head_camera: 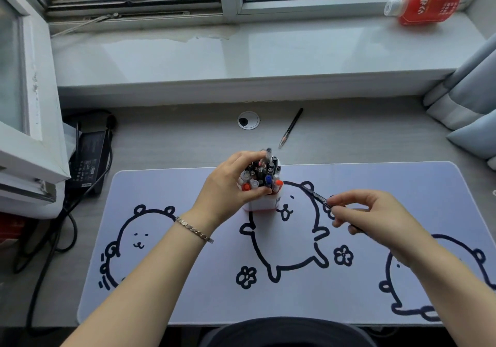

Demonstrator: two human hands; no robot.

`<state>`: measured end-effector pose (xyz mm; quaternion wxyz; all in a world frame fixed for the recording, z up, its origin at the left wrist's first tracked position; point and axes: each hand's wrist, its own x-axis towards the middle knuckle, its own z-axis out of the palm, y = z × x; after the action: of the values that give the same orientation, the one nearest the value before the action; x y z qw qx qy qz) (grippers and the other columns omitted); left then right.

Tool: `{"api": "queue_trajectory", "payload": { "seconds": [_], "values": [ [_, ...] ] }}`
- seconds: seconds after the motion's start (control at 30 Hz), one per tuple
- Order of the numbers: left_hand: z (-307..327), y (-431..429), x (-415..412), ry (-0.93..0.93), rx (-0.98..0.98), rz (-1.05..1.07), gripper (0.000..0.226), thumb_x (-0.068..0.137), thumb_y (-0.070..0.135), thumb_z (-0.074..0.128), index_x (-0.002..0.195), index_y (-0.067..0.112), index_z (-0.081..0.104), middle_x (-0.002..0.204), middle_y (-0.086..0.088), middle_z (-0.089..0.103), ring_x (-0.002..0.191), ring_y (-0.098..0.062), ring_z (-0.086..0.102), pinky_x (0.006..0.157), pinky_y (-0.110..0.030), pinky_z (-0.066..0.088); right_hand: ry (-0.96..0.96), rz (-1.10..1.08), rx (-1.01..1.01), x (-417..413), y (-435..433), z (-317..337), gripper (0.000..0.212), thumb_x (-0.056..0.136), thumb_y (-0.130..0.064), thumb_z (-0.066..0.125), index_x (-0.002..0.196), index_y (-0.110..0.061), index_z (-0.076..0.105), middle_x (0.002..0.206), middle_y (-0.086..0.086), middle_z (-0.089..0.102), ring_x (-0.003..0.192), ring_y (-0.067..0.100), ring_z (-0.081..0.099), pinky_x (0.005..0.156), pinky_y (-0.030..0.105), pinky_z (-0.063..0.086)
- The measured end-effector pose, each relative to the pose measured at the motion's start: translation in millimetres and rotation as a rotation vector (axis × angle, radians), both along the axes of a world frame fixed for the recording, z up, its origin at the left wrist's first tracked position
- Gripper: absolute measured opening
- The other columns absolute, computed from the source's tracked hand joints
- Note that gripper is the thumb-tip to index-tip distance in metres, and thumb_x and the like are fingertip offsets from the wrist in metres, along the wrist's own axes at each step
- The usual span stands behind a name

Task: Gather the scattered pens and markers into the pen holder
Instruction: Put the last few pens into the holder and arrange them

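Note:
A white pen holder [261,204] stands at the middle of the desk mat, packed with several pens and markers [261,175] with black, blue, orange and white caps. My left hand [230,185] wraps around the holder's top from the left, fingers against the pens. My right hand [367,212] hovers to the right of the holder and pinches a thin dark pen [318,197], whose tip points up-left toward the holder. One black pen [291,128] lies loose on the bare desk behind the holder, slanted.
A white desk mat [188,279] with black bear drawings covers the front of the desk. A round cable grommet [248,120] sits behind the holder. A black power adapter [90,159] and cables lie at the left. A red bottle [426,4] lies on the windowsill; curtains [467,91] hang at right.

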<state>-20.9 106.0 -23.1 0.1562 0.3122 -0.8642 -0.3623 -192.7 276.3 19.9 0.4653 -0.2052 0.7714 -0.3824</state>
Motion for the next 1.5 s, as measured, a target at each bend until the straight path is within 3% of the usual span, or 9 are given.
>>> {"api": "queue_trajectory", "payload": {
  "seconds": [0.3,0.57,0.73,0.83,0.97,1.07,1.2,1.4,1.5],
  "values": [
    [-4,2,0,0.047,-0.053,0.000,0.047,0.073,0.042,0.058,0.118,0.038,0.045,0.116,0.014,0.058,0.101,-0.009,0.055,0.082,-0.026,0.050,0.543,0.282,-0.178,16,-9,32,0.015,0.071,-0.007,0.072,0.071,-0.022,0.073,0.066,-0.022,0.070,0.074,-0.007,0.063,0.066,0.002,0.045],
    [-5,1,6,-0.017,0.043,-0.046,0.065,0.074,0.026,0.064,0.132,0.038,0.037,0.140,0.019,0.036,0.126,0.002,0.035,0.092,-0.004,0.032,0.810,0.341,-0.305,43,-59,-8,0.005,0.076,-0.008,0.069,0.078,-0.007,0.065,0.080,0.009,0.059,0.071,0.030,0.060,0.067,0.043,0.051],
    [-5,1,8,-0.072,0.085,-0.070,0.089,0.065,0.016,0.080,0.127,0.049,0.026,0.150,0.012,0.011,0.128,-0.003,0.030,0.090,-0.016,0.037,0.680,0.218,-0.504,52,-63,-28,0.020,0.090,-0.020,0.046,0.106,-0.011,0.055,0.094,-0.003,0.046,0.072,0.004,0.049,0.071,0.017,0.046],
    [-7,2,6,-0.042,0.095,-0.027,0.089,0.064,0.012,0.080,0.125,0.050,0.027,0.142,0.010,0.030,0.127,-0.006,0.034,0.091,-0.009,0.033,0.644,0.137,-0.591,49,-63,-34,0.027,0.091,-0.022,0.043,0.117,-0.017,0.045,0.090,-0.007,0.051,0.070,0.005,0.052,0.068,0.019,0.046],
    [-9,1,6,0.013,0.128,-0.013,0.086,0.062,0.008,0.079,0.124,0.047,0.034,0.123,0.018,0.044,0.109,0.004,0.040,0.086,0.006,0.028,0.779,0.073,-0.825,52,-74,-51,0.017,0.081,-0.018,0.065,0.095,-0.008,0.063,0.084,0.003,0.069,0.075,0.014,0.061,0.068,0.028,0.054],
    [-11,0,6,0.034,0.142,-0.018,0.082,0.063,0.011,0.080,0.126,0.042,0.040,0.122,0.016,0.049,0.111,0.000,0.045,0.088,0.002,0.031,1.124,0.206,-0.871,51,-77,-78,0.021,0.088,-0.022,0.059,0.088,-0.007,0.072,0.105,0.011,0.069,0.096,0.022,0.054,0.078,0.037,0.050],
    [-11,-2,6,0.037,0.142,-0.028,0.083,0.061,0.018,0.083,0.125,0.044,0.038,0.121,0.023,0.046,0.109,0.016,0.041,0.089,0.004,0.028,1.295,0.346,-0.816,41,-58,-101,0.025,0.094,-0.023,0.047,0.115,-0.015,0.058,0.130,0.007,0.055,0.121,0.026,0.045,0.096,0.036,0.036],
    [-13,-4,6,0.006,0.123,-0.013,0.088,0.058,0.015,0.083,0.126,0.046,0.037,0.121,0.026,0.045,0.109,0.009,0.042,0.087,0.004,0.029,1.003,0.510,-0.812,17,-75,-47,0.029,0.093,-0.026,0.046,0.108,-0.012,0.066,0.107,0.005,0.070,0.105,0.019,0.057,0.092,0.032,0.043],
    [-11,-4,6,-0.010,0.099,-0.015,0.087,0.059,0.017,0.083,0.126,0.044,0.036,0.122,0.021,0.044,0.108,0.007,0.039,0.086,0.007,0.027,0.891,0.373,-0.597,-19,-102,-41,0.025,0.089,-0.015,0.049,0.106,-0.011,0.066,0.096,0.007,0.072,0.092,0.022,0.064,0.083,0.038,0.050]
  ]
}}
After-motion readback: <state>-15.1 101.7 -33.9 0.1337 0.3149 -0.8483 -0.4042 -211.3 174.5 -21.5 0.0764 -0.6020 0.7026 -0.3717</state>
